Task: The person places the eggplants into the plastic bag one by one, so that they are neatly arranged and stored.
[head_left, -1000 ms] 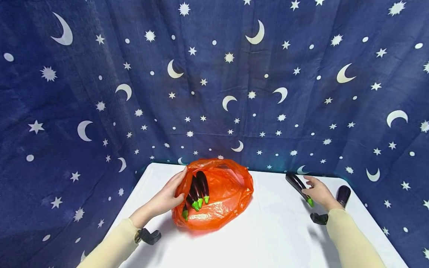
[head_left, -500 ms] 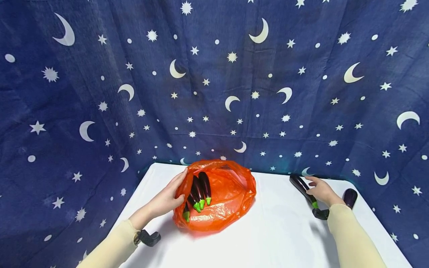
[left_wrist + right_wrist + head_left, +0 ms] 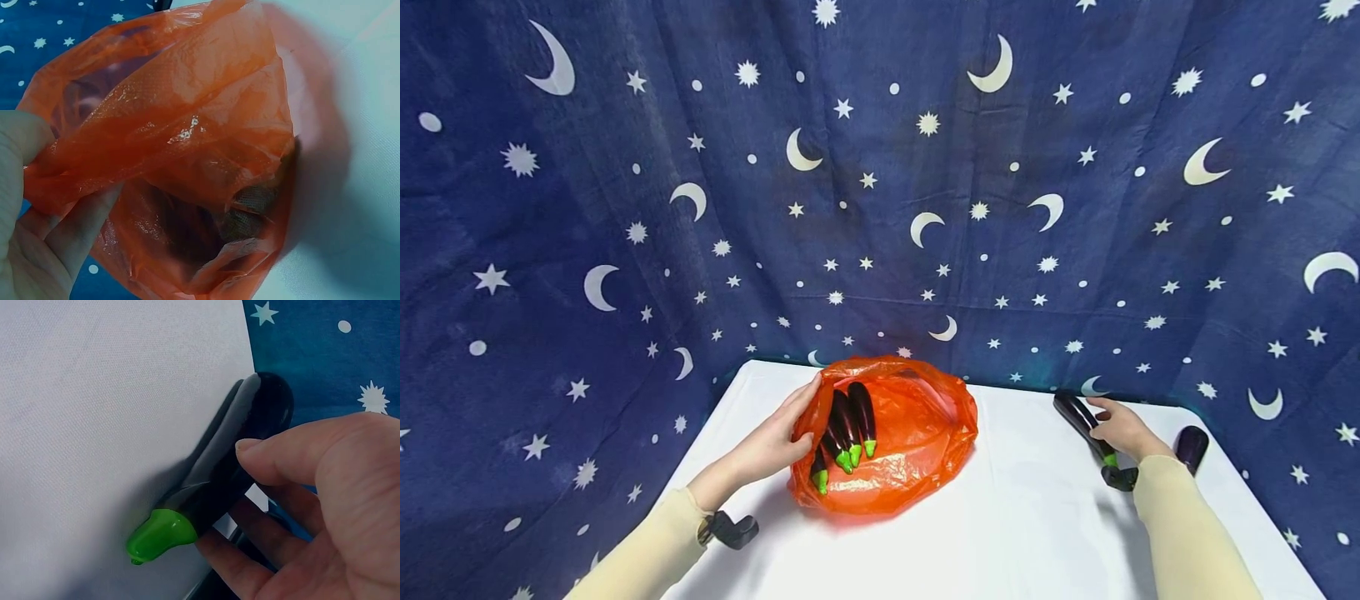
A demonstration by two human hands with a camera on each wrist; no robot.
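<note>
An orange plastic bag point(image 3: 917, 479) lies on its side with its mouth facing me. My left hand point(image 3: 767, 442) holds the left edge of the mouth; in the left wrist view the film of the bag point(image 3: 187, 125) passes between thumb and fingers. Several dark purple eggplants point(image 3: 862, 412) with green caps lie inside at the left. Far to the right, my right hand point(image 3: 1127, 432) grips another eggplant point(image 3: 1073, 414) near the table's back edge. The right wrist view shows the thumb on top of this eggplant point(image 3: 215, 469) and fingers along its other side, its green cap pointing away from the hand.
One more eggplant point(image 3: 1192, 446) lies near the right edge of the white table point(image 3: 1000, 533), just beyond the right sleeve point(image 3: 1187, 533). A dark blue cloth point(image 3: 880, 208) with moons and stars hangs behind the table and at its sides.
My right hand has come onto the eggplant and taken hold of it. The head view has shifted slightly, moving the scene to the right. My left hand keeps its hold on the bag.
</note>
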